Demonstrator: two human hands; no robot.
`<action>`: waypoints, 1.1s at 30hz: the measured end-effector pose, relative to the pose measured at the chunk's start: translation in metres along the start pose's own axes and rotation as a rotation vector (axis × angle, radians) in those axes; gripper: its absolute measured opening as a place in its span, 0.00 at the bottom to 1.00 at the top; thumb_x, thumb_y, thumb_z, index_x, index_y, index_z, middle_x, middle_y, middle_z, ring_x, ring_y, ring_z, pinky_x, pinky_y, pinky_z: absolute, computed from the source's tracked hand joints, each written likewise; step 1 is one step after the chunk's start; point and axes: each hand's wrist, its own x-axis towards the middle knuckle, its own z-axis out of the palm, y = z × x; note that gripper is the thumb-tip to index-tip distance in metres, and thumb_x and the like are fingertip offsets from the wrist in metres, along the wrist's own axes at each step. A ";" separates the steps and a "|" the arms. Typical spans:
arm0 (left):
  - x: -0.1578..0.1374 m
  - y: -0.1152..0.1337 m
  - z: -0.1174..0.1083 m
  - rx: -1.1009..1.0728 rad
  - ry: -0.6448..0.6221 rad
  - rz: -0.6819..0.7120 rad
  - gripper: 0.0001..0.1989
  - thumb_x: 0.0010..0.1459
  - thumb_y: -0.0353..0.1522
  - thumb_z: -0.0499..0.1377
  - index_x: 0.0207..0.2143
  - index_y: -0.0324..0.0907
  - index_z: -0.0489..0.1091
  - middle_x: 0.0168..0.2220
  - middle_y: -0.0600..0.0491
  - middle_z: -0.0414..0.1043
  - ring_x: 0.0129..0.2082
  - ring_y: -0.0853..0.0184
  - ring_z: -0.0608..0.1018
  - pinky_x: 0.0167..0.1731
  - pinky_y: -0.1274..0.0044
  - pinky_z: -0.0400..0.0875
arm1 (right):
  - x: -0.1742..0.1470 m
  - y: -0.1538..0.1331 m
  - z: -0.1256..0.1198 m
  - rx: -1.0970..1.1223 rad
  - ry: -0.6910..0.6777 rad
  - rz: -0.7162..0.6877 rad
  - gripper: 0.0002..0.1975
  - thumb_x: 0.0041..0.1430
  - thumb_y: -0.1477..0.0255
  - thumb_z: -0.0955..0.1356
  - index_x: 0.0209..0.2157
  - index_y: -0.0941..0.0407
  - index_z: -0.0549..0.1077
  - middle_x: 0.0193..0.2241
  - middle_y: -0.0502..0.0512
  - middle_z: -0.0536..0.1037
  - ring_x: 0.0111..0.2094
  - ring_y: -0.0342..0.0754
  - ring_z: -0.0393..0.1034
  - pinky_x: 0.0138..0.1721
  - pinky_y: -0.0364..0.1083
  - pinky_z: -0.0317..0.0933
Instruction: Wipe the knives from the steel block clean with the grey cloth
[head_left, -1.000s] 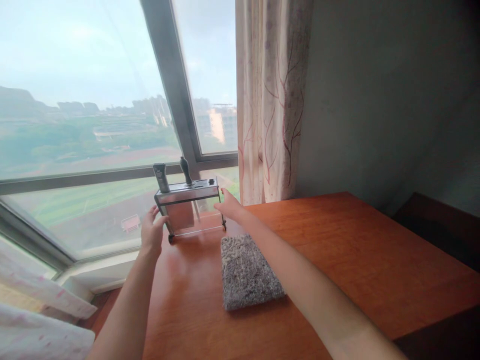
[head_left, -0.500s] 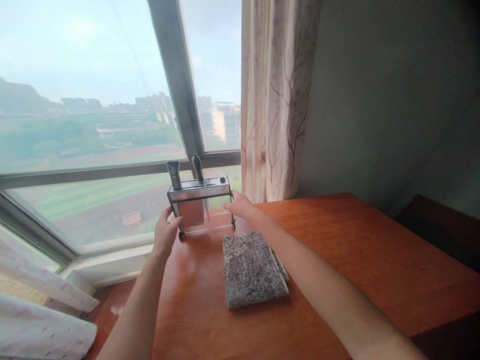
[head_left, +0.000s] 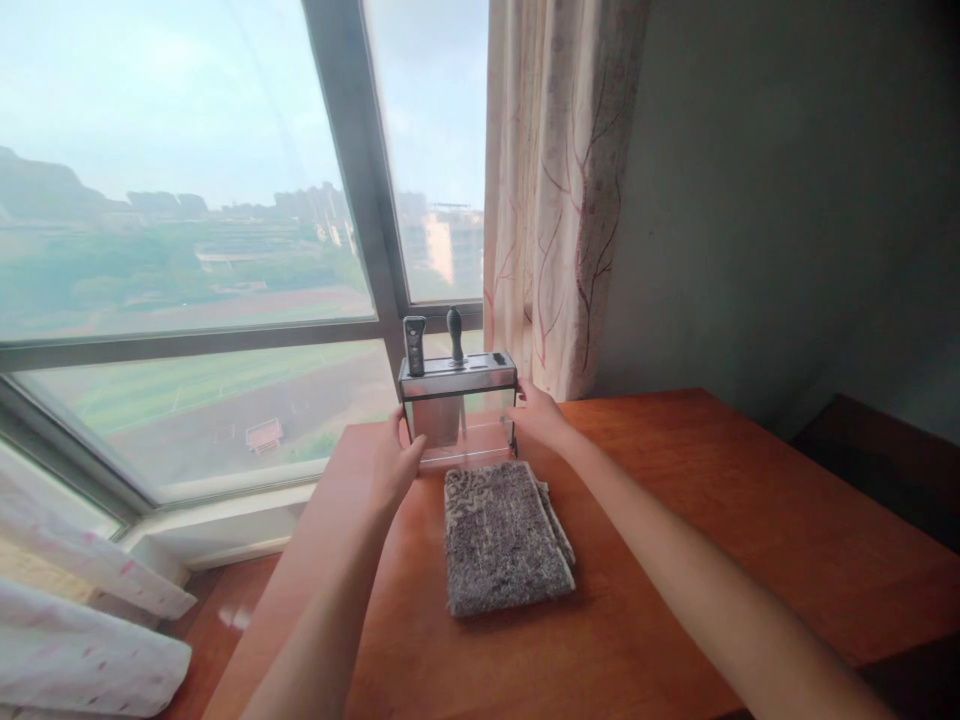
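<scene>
**Knife rack held by both ends: tilt and snag risks**

Knife rack (head_left: 459, 380): upright, just left of and below frame centre. Cannot tell whether its feet bear weight. My left grip (head_left: 396, 460) is closed about the left end, thumb in front; my right grip (head_left: 541, 415) pinches the right end post. Both are parted only by the frame's thickness.

Risk 1: tilt. Two black items stand in the top slots, a broad handle (head_left: 414, 346) and a slimmer handle (head_left: 454, 335). Uneven lift between my grips could tip the rack and let them slide, probably worse if fingertips slip on the thin posts.

Risk 2: snag. The folded mat (head_left: 506, 535) lies just below the rack in frame; a low pull toward me could catch a foot on its pile.

Risk 3: edge. The counter (head_left: 712, 500) ends near my left forearm; drifting leftward could leave a foot unsupported.
</scene>
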 end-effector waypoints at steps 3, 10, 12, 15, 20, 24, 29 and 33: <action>-0.002 0.003 0.013 0.052 -0.069 0.035 0.30 0.49 0.30 0.56 0.57 0.40 0.60 0.54 0.44 0.67 0.55 0.54 0.68 0.55 0.63 0.60 | -0.004 0.011 -0.009 -0.034 0.045 0.003 0.22 0.47 0.76 0.67 0.47 0.54 0.68 0.42 0.56 0.77 0.43 0.51 0.70 0.45 0.46 0.62; -0.002 0.004 0.029 0.092 -0.090 0.085 0.30 0.49 0.30 0.56 0.57 0.40 0.59 0.55 0.43 0.66 0.56 0.53 0.67 0.55 0.62 0.59 | -0.013 0.026 -0.020 -0.107 0.108 -0.017 0.23 0.49 0.75 0.67 0.49 0.54 0.67 0.43 0.55 0.76 0.43 0.50 0.70 0.42 0.45 0.63; -0.002 0.004 0.029 0.087 -0.101 0.102 0.29 0.49 0.30 0.56 0.57 0.40 0.60 0.54 0.44 0.66 0.56 0.53 0.66 0.55 0.63 0.60 | -0.015 0.027 -0.021 -0.126 0.117 -0.017 0.23 0.50 0.75 0.67 0.50 0.54 0.67 0.43 0.55 0.76 0.43 0.51 0.70 0.42 0.45 0.63; 0.000 0.007 0.027 0.096 -0.114 0.122 0.29 0.50 0.30 0.56 0.56 0.40 0.60 0.54 0.44 0.67 0.56 0.54 0.66 0.55 0.63 0.60 | -0.017 0.027 -0.021 -0.127 0.126 -0.017 0.23 0.50 0.74 0.67 0.50 0.54 0.67 0.43 0.56 0.76 0.43 0.51 0.70 0.43 0.46 0.62; 0.001 0.006 0.026 0.100 -0.127 0.083 0.30 0.48 0.30 0.57 0.56 0.41 0.60 0.53 0.44 0.67 0.56 0.52 0.66 0.54 0.61 0.60 | -0.015 0.036 -0.017 0.043 0.125 -0.029 0.23 0.49 0.75 0.67 0.49 0.53 0.67 0.47 0.55 0.74 0.43 0.49 0.70 0.46 0.48 0.63; -0.009 -0.006 0.028 0.099 -0.091 0.046 0.32 0.49 0.32 0.58 0.58 0.41 0.57 0.57 0.42 0.63 0.58 0.53 0.65 0.52 0.62 0.63 | -0.018 0.054 -0.011 0.189 0.127 0.100 0.26 0.50 0.74 0.67 0.53 0.55 0.64 0.49 0.57 0.73 0.45 0.47 0.70 0.48 0.47 0.63; -0.029 -0.022 0.017 0.272 -0.064 -0.196 0.21 0.52 0.37 0.55 0.47 0.38 0.64 0.48 0.41 0.69 0.48 0.54 0.73 0.43 0.65 0.68 | -0.040 0.081 0.000 0.160 0.087 0.223 0.23 0.51 0.75 0.65 0.51 0.60 0.65 0.46 0.61 0.74 0.45 0.49 0.71 0.47 0.47 0.63; -0.039 -0.023 0.008 0.338 -0.181 -0.279 0.08 0.51 0.37 0.54 0.30 0.42 0.67 0.31 0.48 0.73 0.33 0.57 0.76 0.34 0.69 0.67 | -0.063 0.093 0.008 0.125 -0.035 0.259 0.17 0.51 0.74 0.65 0.45 0.59 0.70 0.38 0.57 0.78 0.39 0.49 0.73 0.42 0.47 0.65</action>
